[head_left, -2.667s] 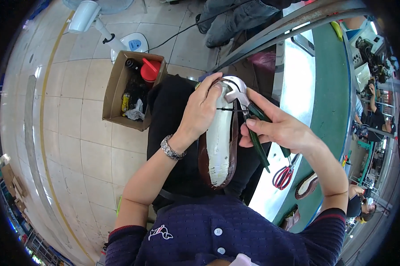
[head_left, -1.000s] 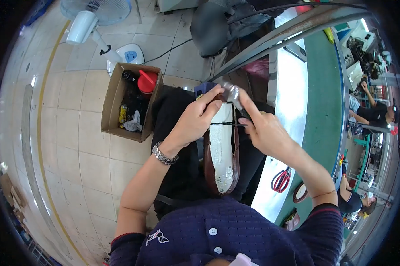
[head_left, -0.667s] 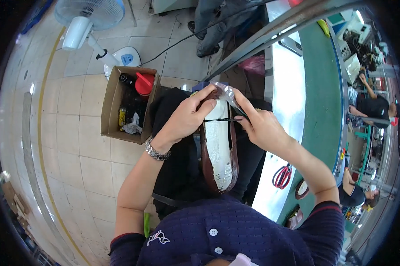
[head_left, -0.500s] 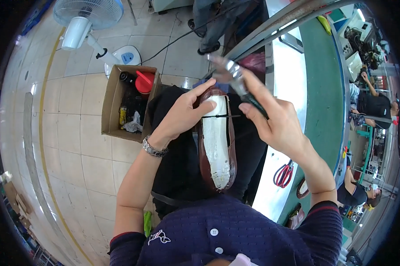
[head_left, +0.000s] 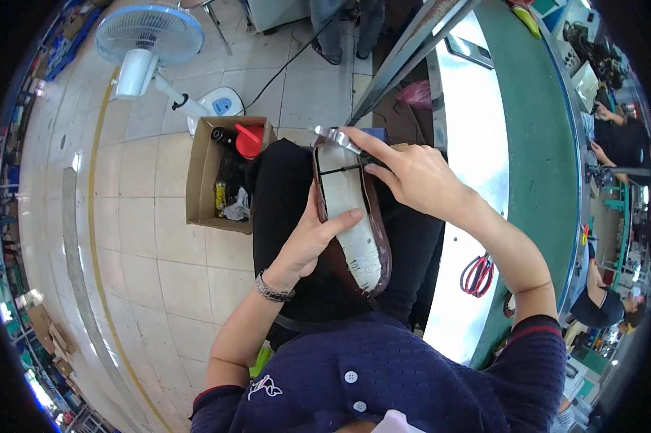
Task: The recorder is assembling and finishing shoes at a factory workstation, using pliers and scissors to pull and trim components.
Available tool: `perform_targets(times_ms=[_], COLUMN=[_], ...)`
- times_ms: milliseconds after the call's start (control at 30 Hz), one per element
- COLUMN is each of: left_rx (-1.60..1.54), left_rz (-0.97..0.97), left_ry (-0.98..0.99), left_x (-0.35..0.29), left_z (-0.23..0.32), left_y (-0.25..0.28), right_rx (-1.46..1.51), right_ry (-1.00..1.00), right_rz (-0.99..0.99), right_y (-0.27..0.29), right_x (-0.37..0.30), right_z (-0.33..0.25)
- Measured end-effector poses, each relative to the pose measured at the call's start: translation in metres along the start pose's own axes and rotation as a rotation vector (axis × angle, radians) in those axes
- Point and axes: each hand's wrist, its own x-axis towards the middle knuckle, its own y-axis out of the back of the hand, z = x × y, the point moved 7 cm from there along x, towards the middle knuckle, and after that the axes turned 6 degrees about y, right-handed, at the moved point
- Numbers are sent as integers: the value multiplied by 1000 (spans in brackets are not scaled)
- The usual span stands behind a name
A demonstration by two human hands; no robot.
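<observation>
A brown leather shoe upper on a last [head_left: 355,249] lies sole-up across my lap, toe away from me. Its bottom is white, with a thin black strip [head_left: 340,170] across the front part. My left hand [head_left: 307,238] is wrapped round the shoe's left side, thumb on the white bottom. Closed round dark handles, my right hand [head_left: 423,177] holds metal pliers [head_left: 331,135], their head over the toe end. Whether the jaws touch the leather I cannot tell.
A cardboard box [head_left: 198,173] with a red-lidded container stands left of my legs, a fan [head_left: 149,35] behind it. On the right, a metal ledge [head_left: 477,123] holds red-handled scissors [head_left: 477,276] and a phone [head_left: 471,50]; a green work surface [head_left: 538,144] lies beyond. A person stands ahead.
My left hand has slid from the toe back to the middle of the shoe. My right hand has brought the pliers left and down to the toe. The shoe has tilted slightly.
</observation>
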Motion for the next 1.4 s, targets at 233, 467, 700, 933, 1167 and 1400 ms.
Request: perform_targets(times_ms=[233, 467, 700, 933, 1167, 1400], left_rx=[197, 379, 140, 82, 48, 97], left_rz=[-106, -259, -242, -4, -2, 1], left_ry=[-69, -199, -158, -53, -37, -84], left_x=[-33, -17, -8, 8, 3, -3], left_z=[-9, -59, -43, -36, -35, -40], left_y=[1, 18, 3, 0, 1, -8], right_rx=[931, 1392, 1637, 1573, 1687, 1494], right_ry=[-159, -408, -525, -436, -373, -456], right_rz=[382, 304, 220, 248, -199, -473], right_y=[7, -70, -99, -97, -107, -114], right_x=[-69, -115, -143, -154, -152, -150], right_z=[5, -4, -17, -16, -37, -53])
